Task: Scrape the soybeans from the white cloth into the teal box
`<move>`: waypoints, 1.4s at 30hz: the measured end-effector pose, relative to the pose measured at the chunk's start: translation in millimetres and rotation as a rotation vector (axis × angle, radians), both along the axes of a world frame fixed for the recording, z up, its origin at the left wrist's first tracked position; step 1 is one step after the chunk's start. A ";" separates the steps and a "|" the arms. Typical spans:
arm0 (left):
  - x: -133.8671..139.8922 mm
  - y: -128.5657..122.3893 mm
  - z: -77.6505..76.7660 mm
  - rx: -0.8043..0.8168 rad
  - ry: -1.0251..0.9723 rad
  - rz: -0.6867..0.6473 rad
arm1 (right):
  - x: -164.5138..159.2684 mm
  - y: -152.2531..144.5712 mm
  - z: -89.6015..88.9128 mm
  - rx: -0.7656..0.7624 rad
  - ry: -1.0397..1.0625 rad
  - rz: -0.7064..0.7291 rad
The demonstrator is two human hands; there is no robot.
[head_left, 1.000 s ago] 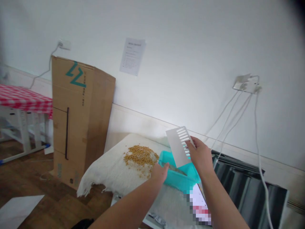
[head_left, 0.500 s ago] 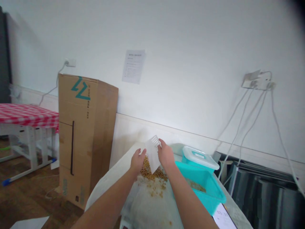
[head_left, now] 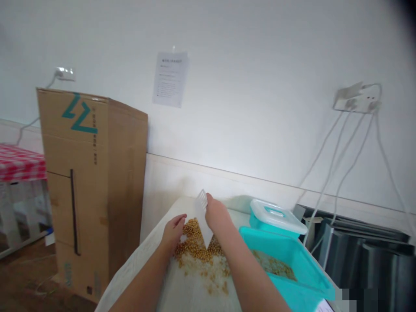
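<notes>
My right hand (head_left: 218, 213) is closed on a white flat plastic scraper (head_left: 202, 216) with slots at its upper end. The scraper stands tilted, its lower corner down among a heap of yellow-brown beans (head_left: 199, 251) that look like soybeans. At the heap's left side is my left hand (head_left: 173, 232), cupped with the fingers partly apart and nothing visible in it. Crumbly brown bits (head_left: 216, 277) lie scattered on the white-covered table (head_left: 188, 286) nearer to me. Right of my right forearm, a turquoise bin (head_left: 292, 255) holds a layer of brownish material (head_left: 274, 264).
Behind the bin stands a turquoise box with a clear lid (head_left: 276, 214). A tall cardboard box (head_left: 126, 182) is left of the table. Cables hang from a wall socket (head_left: 357, 99) over dark panels (head_left: 367, 255) at right. Part of a phone-like screen (head_left: 323, 306) shows beside the bin.
My left hand has come off the scraper and moved down and left beside the beans. The scraper, now only in my right hand, has turned more edge-on. The view has shifted closer.
</notes>
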State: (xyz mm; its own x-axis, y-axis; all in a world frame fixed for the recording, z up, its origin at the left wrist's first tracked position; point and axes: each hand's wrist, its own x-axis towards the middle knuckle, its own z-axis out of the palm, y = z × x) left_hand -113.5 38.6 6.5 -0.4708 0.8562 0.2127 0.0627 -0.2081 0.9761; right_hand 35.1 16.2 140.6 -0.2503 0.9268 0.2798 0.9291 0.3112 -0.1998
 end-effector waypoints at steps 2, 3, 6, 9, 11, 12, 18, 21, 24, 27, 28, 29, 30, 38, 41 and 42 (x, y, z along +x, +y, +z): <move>-7.3 4.1 -6.2 0.005 0.043 0.051 | 5.3 -0.9 1.1 -0.014 -0.080 -0.086; -11.0 6.1 -9.4 -0.005 0.027 0.093 | 7.0 -1.1 0.3 -0.028 -0.109 -0.120; -19.6 10.0 -16.5 -0.058 -0.103 0.186 | 6.8 1.5 -6.3 -0.067 -0.136 -0.153; -22.9 11.4 -19.3 -0.049 -0.214 0.194 | -0.4 6.9 -17.2 -0.067 -0.098 -0.080; -23.2 11.6 -19.8 -0.020 -0.273 0.188 | -7.6 8.8 -24.7 -0.063 -0.058 -0.006; -23.1 11.7 -20.0 -0.010 -0.303 0.177 | -11.2 8.9 -28.1 -0.068 -0.044 0.034; -19.9 10.9 -22.5 -0.004 -0.251 0.064 | -22.1 3.8 -40.5 -0.081 -0.123 0.087; -18.2 9.7 -23.5 -0.010 -0.213 0.067 | -19.8 1.6 -39.9 -0.082 -0.175 0.080; -17.5 9.9 -24.9 -0.008 -0.199 0.057 | -16.0 -2.0 -33.9 -0.088 -0.188 0.072; -17.4 12.2 -27.1 -0.037 -0.194 0.072 | -11.2 -7.6 -23.4 -0.090 -0.200 0.008; -17.4 13.3 -27.8 -0.040 -0.192 0.075 | -9.1 -9.5 -19.4 -0.093 -0.207 -0.014; -17.4 14.2 -28.5 -0.041 -0.187 0.075 | -6.6 -11.2 -15.4 -0.098 -0.213 -0.033; -17.4 15.1 -29.0 -0.038 -0.182 0.073 | -3.9 -12.7 -11.4 -0.102 -0.219 -0.045; -16.2 15.0 -27.3 -0.025 -0.148 0.058 | 23.5 -22.6 12.5 -0.092 -0.339 0.006; -15.5 14.5 -26.1 -0.039 -0.142 0.057 | 30.9 -26.5 17.5 -0.088 -0.390 0.019; -15.3 14.4 -25.8 -0.048 -0.138 0.060 | 32.4 -27.2 18.4 -0.088 -0.399 0.022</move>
